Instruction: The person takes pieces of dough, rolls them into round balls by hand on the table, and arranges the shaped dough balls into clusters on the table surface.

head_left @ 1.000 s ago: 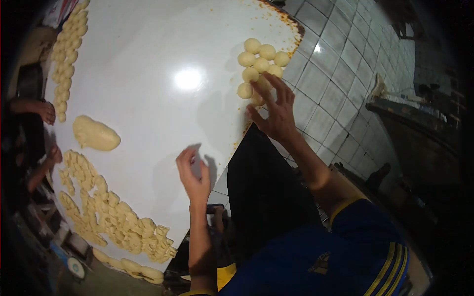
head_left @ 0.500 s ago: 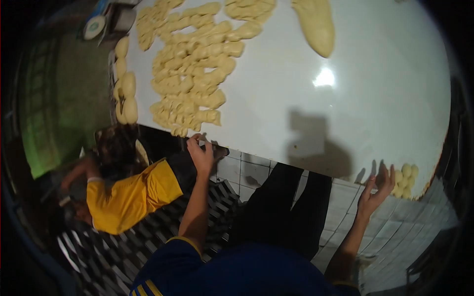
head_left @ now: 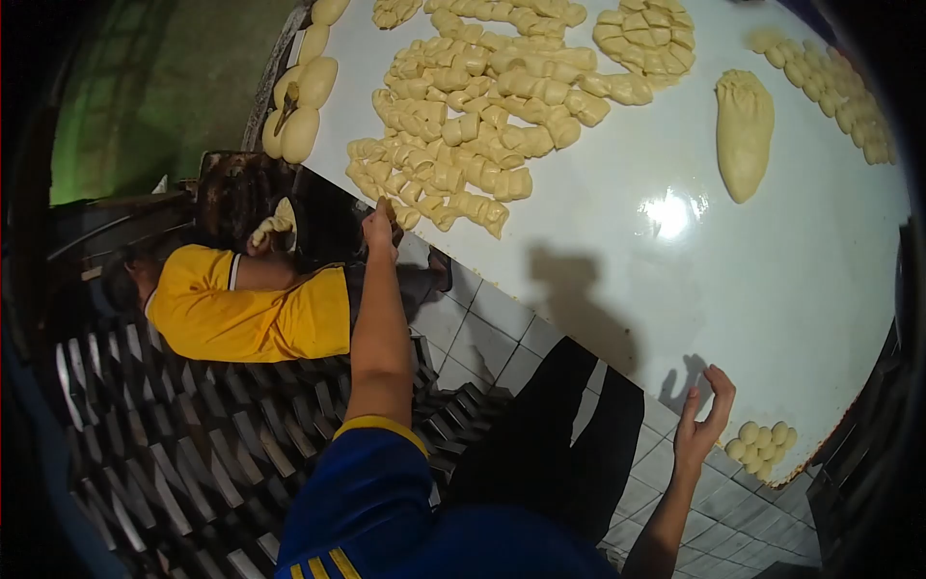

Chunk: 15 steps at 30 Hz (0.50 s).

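Observation:
My left hand point(head_left: 382, 228) reaches to the near edge of the white table, its fingers together at the lower end of the cut dough pieces point(head_left: 453, 145); what they grip is too small to make out. My right hand point(head_left: 704, 415) is over the table's front edge at the right, fingers apart and holding nothing. Just right of it lies a cluster of round dough balls point(head_left: 762, 446). A long uncut lump of dough point(head_left: 744, 135) rests farther back on the white table point(head_left: 666, 280).
A person in a yellow shirt point(head_left: 251, 309) crouches at the left, below the table. Long dough rolls point(head_left: 300, 133) line the left edge. More dough balls point(head_left: 834, 92) lie at the back right. Stacks of dark metal trays point(head_left: 183, 434) stand at the lower left.
The view has turned toward the left. My left hand has moved away from me to the cut dough, and its fingers have closed. My right hand has left the dough balls.

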Each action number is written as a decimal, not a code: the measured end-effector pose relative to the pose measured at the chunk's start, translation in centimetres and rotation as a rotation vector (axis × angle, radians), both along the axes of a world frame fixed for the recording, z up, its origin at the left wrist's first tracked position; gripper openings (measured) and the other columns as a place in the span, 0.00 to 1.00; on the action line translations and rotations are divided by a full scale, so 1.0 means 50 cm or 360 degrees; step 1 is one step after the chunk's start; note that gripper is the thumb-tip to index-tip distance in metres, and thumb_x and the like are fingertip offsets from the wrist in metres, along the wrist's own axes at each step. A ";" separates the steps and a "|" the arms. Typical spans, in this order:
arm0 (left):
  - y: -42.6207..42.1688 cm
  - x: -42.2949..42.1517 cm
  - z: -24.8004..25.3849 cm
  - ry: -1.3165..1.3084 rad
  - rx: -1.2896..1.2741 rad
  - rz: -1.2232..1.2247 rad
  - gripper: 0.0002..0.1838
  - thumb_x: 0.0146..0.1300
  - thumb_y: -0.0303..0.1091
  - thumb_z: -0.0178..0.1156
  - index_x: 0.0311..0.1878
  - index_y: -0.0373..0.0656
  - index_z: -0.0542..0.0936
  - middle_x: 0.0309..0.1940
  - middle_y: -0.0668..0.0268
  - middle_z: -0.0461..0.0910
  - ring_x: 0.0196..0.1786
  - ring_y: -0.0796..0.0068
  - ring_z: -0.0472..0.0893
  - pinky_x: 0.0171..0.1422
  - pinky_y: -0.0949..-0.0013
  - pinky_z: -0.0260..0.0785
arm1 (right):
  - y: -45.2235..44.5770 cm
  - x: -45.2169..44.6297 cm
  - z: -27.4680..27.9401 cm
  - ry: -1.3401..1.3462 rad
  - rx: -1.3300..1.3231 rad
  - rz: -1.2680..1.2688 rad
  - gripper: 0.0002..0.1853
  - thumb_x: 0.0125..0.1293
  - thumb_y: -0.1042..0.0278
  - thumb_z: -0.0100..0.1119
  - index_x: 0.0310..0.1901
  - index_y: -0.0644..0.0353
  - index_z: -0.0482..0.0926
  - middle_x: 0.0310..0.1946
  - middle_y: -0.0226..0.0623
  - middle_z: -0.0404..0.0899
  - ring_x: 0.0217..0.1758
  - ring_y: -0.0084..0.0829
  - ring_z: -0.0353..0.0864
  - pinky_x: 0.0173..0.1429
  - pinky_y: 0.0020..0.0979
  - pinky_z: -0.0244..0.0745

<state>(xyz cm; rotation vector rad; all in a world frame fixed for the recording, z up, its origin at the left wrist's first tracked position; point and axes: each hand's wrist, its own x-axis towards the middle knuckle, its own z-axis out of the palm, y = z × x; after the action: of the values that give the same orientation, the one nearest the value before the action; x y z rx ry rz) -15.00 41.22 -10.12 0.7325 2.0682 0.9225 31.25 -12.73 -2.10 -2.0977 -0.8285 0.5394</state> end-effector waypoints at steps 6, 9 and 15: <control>0.026 -0.001 0.006 -0.0083 -0.0284 -0.0330 0.14 0.76 0.42 0.70 0.45 0.39 0.86 0.36 0.67 0.85 0.35 0.69 0.85 0.40 0.59 0.79 | -0.006 0.000 -0.004 -0.0039 -0.0009 0.0041 0.15 0.82 0.76 0.65 0.65 0.67 0.85 0.62 0.47 0.86 0.68 0.43 0.85 0.76 0.43 0.78; -0.006 0.006 -0.009 -0.0016 -0.0139 -0.0354 0.12 0.76 0.38 0.68 0.46 0.38 0.82 0.35 0.66 0.83 0.35 0.68 0.85 0.41 0.58 0.80 | 0.002 -0.003 0.002 -0.0028 0.0006 0.0011 0.14 0.82 0.75 0.64 0.64 0.66 0.85 0.60 0.44 0.87 0.64 0.40 0.84 0.71 0.41 0.78; -0.132 0.071 0.047 -0.0187 0.0119 -0.0251 0.09 0.76 0.32 0.64 0.52 0.39 0.76 0.47 0.58 0.83 0.40 0.65 0.84 0.47 0.55 0.89 | 0.018 -0.011 0.003 0.0120 0.0024 -0.0006 0.13 0.81 0.73 0.66 0.62 0.66 0.86 0.59 0.43 0.87 0.63 0.39 0.84 0.70 0.40 0.78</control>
<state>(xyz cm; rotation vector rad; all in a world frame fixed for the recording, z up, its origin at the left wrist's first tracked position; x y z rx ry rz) -11.47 34.62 -7.78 0.8476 1.8539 0.9349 30.69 -11.85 -1.93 -2.0522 -0.7830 0.6045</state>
